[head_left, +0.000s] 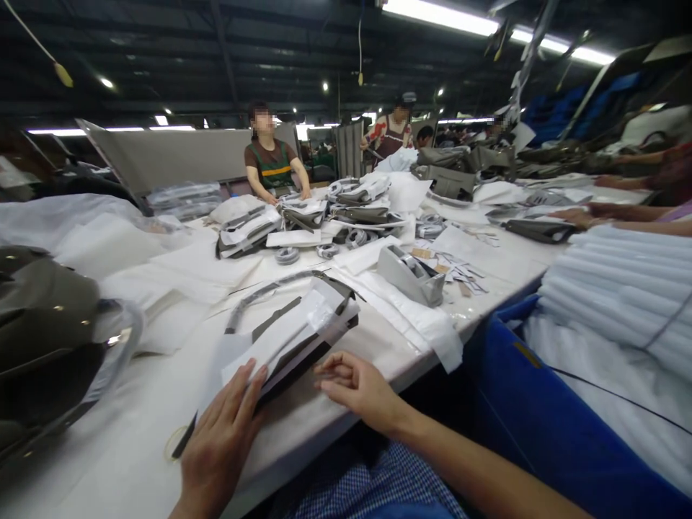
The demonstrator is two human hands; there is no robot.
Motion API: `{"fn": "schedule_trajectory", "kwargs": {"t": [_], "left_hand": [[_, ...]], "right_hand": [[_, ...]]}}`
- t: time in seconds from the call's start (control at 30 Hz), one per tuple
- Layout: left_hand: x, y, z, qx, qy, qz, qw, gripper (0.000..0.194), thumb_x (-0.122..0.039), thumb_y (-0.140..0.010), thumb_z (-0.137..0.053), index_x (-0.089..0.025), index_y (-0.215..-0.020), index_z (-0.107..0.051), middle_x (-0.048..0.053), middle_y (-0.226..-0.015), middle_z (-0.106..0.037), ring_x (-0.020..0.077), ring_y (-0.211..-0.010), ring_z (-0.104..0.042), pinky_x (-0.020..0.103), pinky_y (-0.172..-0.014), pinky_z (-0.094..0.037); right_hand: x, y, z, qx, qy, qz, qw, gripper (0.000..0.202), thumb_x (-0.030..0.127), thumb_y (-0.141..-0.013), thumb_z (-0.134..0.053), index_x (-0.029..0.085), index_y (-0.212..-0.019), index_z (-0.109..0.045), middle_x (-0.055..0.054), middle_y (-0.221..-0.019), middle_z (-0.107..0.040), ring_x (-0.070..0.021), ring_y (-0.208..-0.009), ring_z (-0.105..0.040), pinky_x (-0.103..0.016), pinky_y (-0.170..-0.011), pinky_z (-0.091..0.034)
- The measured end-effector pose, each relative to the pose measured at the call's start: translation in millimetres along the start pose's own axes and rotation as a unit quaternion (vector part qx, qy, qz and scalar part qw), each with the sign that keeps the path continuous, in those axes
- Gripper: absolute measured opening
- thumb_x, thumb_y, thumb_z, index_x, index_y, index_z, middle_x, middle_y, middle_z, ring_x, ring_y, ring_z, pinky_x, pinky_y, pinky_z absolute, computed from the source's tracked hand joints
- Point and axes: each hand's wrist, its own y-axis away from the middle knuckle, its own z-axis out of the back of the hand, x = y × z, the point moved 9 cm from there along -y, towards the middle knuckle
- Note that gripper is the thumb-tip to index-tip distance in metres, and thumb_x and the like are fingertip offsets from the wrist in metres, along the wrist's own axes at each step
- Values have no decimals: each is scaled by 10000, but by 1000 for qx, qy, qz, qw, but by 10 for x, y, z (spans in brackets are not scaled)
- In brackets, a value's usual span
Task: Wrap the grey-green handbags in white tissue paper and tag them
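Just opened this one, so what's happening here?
A person's left hand rests on the white wrapping over a dark bag lying on a white table. The right hand is by the bag's near edge, fingers curled; whether it holds anything is unclear. A grey tape dispenser stands beyond. Across the table, a co-worker has both hands at a pile of partly wrapped bags.

Along the tabletop's [127, 450] near edge: one left hand [221, 432], one right hand [365, 391], one bag [297, 335] beneath the left, one tape dispenser [405, 274]. Beside that edge: one blue bin [519, 404]. Grey coils [287, 260], mid-tabletop: at least three.
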Motion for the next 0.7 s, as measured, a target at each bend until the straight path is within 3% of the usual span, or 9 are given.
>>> {"fn": "schedule_trajectory", "kwargs": {"t": [0.07, 0.13, 0.23, 0.3, 0.4, 0.5, 0.6, 0.7], "left_hand": [[18, -16, -9, -5, 8, 4, 1000, 594, -274, -1007, -420, -231, -1571, -237, 92, -1478, -516, 278, -1215, -617, 386, -999, -496], [52, -28, -23, -10, 17, 22, 1000, 585, -311, -1013, -415, -242, -1569, -244, 84, -1478, -516, 280, -1212, -620, 390, -993, -506], [106, -33, -60, -17, 30, 58, 998, 599, -350, -1013, -435, -240, -1569, -244, 85, -1485, -507, 285, -1208, -622, 393, -983, -514], [115, -36, -88, -20, 39, 73, 996, 608, -353, -1012, -444, -235, -1571, -236, 91, -1493, -496, 291, -1223, -610, 403, -990, -512], [92, -45, -123, -17, 45, 78, 996, 605, -343, -1013, -450, -244, -1570, -238, 93, -1511, -473, 301, -1254, -585, 423, -1019, -493], [78, -50, -133, -17, 46, 84, 995, 592, -337, -1014, -448, -248, -1566, -253, 93, -1525, -454, 307, -1271, -570, 430, -1032, -479], [84, -47, -123, -23, 53, 94, 994, 596, -344, -1012, -457, -256, -1565, -255, 87, -1527, -454, 301, -1271, -570, 423, -1046, -471], [97, -37, -131, -17, 59, 103, 993, 610, -333, -1004, -483, -267, -1565, -253, 79, -1529, -451, 296, -1287, -557, 420, -1064, -460]], "right_hand": [[172, -24, 403, -16, 223, 92, 970, 267, 315, -887, -622, 222, -1137, -628, -76, -1205, -703, -234, -1104, -672, -409, -1010, -499], [331, -61, 884, -63, 414, 159, 894, 285, 276, -941, -540, 235, -1203, -644, -74, -1256, -689, -234, -1191, -627, -426, -1089, -445], [397, -221, 1584, -113, 596, 136, 784, 355, 231, -972, -481, 205, -1302, -608, -106, -1354, -629, -239, -1275, -570, -427, -1111, -429], [378, -343, 1892, -116, 658, 101, 738, 388, 216, -941, -542, 179, -1323, -600, -133, -1422, -573, -272, -1349, -501, -454, -1113, -417], [306, -471, 2050, -102, 677, 76, 725, 336, 210, -902, -618, 198, -1234, -668, -115, -1372, -622, -291, -1326, -523, -445, -1059, -445], [259, -542, 2068, -116, 681, 55, 721, 217, 255, -941, -577, 209, -1074, -743, -101, -1186, -730, -274, -1128, -659, -389, -952, -489], [309, -593, 2108, -146, 677, 40, 720, 269, 307, -967, -528, 194, -995, -770, -120, -1067, -763, -290, -975, -708, -384, -840, -518], [437, -598, 2071, -165, 661, 49, 730, 306, 329, -985, -490, 207, -1037, -766, -106, -1084, -762, -291, -1005, -703, -389, -851, -525]]}}
